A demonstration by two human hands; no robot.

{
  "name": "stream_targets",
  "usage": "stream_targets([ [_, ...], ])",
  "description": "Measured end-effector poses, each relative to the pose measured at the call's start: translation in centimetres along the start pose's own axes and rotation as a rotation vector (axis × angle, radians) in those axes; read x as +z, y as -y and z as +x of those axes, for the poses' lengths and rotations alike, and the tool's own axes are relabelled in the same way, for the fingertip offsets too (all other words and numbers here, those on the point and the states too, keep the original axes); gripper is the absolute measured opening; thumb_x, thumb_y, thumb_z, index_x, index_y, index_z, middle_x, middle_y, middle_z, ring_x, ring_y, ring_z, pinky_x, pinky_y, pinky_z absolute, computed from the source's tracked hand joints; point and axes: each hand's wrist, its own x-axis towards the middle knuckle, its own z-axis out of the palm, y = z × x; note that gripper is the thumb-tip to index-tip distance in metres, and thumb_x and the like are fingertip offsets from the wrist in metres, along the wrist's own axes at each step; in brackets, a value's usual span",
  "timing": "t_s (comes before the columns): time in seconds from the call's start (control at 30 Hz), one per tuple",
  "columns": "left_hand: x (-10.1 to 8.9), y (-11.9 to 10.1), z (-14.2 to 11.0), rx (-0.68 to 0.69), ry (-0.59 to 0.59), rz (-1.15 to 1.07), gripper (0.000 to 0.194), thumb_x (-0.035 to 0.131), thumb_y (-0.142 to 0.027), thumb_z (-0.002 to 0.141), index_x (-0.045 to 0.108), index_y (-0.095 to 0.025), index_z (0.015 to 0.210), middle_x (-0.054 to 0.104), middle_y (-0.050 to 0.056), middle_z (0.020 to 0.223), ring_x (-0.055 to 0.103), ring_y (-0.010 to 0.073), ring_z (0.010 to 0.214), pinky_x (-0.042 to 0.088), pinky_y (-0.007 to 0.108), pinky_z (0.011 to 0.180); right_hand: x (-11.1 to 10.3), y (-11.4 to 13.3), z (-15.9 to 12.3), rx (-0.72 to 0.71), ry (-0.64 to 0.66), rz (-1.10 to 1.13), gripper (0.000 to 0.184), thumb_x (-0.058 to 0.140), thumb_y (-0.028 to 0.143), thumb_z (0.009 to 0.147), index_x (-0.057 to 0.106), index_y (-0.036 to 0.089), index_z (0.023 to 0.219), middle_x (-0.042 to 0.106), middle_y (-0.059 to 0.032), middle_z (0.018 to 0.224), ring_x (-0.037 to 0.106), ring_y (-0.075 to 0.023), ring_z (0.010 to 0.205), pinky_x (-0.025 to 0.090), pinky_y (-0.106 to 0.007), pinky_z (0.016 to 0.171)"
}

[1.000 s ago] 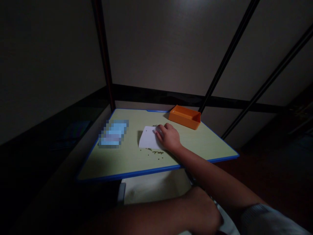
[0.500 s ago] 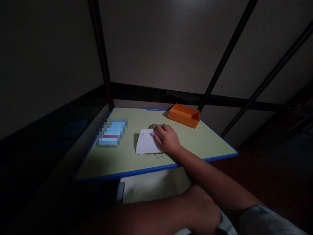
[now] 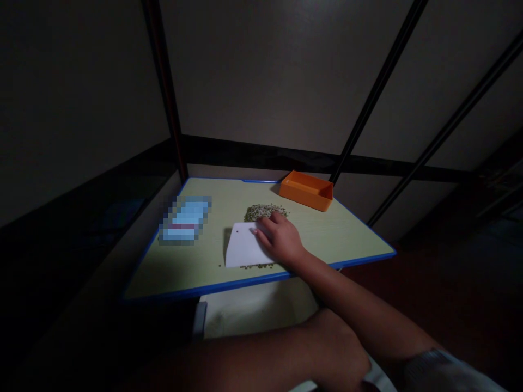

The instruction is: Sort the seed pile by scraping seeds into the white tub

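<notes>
My right hand (image 3: pixel 281 240) grips the right side of a white scraper card (image 3: pixel 242 246), which stands tilted on the yellow-green table (image 3: pixel 192 267). A pile of small green grains (image 3: pixel 263 211) lies just behind the fingers. A thin row of the same grains (image 3: pixel 255 266) sits along the card's near edge. What looks like my left forearm (image 3: pixel 261 356) lies across the bottom of the view, below the table edge. Its fingers do not show.
An orange tray (image 3: pixel 306 190) sits at the table's far right corner. A blurred blue object (image 3: pixel 183 219) lies on the left side. The table has a blue rim (image 3: pixel 229 284); dark poles (image 3: pixel 163 92) and wall panels rise behind it.
My right hand has dragged the card toward the near edge. The grain pile behind it has come into view, and loose grains now line the card's near edge.
</notes>
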Motion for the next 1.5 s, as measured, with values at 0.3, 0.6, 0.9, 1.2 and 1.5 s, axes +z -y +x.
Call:
stream_targets([
  [0.3, 0.3, -0.4, -0.3, -0.039, 0.019, -0.030, 0.041, 0.051, -0.049, 0.090, 0.074, -0.015, 0.094, 0.075, 0.005, 0.093, 0.066, 0.0230, 0.102, 0.049, 0.035, 0.091, 0.0, -0.4, -1.2, -0.010, -0.025, 0.099, 0.035, 0.044, 0.044, 0.095, 0.066, 0.020, 0.111, 0.060, -0.0090, 0.094, 0.054, -0.0204, 0.084, 0.038, -0.029, 0.071],
  [0.6, 0.7, -1.0, -0.1, -0.012, -0.012, -0.039, 0.038, 0.051, -0.046, 0.090, 0.073, -0.018, 0.101, 0.075, 0.002, 0.090, 0.068, 0.0189, 0.087, 0.051, 0.031, 0.077, -0.4, -0.6, -1.9, 0.038, -0.009, 0.112, 0.037, 0.045, 0.045, 0.095, 0.068, 0.020, 0.112, 0.059, -0.0089, 0.091, 0.053, -0.0200, 0.082, 0.038, -0.029, 0.070],
  [0.9, 0.6, -1.1, -0.5, 0.000, 0.025, -0.019, 0.041, 0.053, -0.050, 0.088, 0.075, -0.016, 0.092, 0.075, 0.003, 0.090, 0.069, 0.0213, 0.088, 0.052, 0.034, 0.074, 0.2, -1.1, -1.8, -0.009, 0.024, 0.157, 0.041, 0.046, 0.048, 0.094, 0.069, 0.022, 0.116, 0.058, -0.0088, 0.088, 0.054, -0.0199, 0.077, 0.039, -0.030, 0.068],
  [1.2, 0.4, -1.2, -0.4, -0.017, 0.011, -0.014, 0.040, 0.053, -0.050, 0.088, 0.074, -0.017, 0.087, 0.075, 0.003, 0.088, 0.068, 0.0185, 0.079, 0.051, 0.032, 0.074, 0.3, -1.4, -1.9, -0.038, 0.007, 0.223, 0.040, 0.049, 0.044, 0.094, 0.068, 0.021, 0.119, 0.057, -0.0084, 0.088, 0.054, -0.0194, 0.078, 0.040, -0.030, 0.069],
  [1.5, 0.7, -1.0, -0.3, -0.019, 0.016, -0.036, 0.040, 0.051, -0.049, 0.089, 0.075, -0.017, 0.086, 0.075, 0.002, 0.090, 0.068, 0.0175, 0.078, 0.051, 0.030, 0.074, 0.4, -1.7, -1.9, -0.017, 0.009, 0.286, 0.038, 0.053, 0.044, 0.092, 0.069, 0.022, 0.118, 0.058, -0.0079, 0.088, 0.054, -0.0199, 0.080, 0.043, -0.031, 0.071],
])
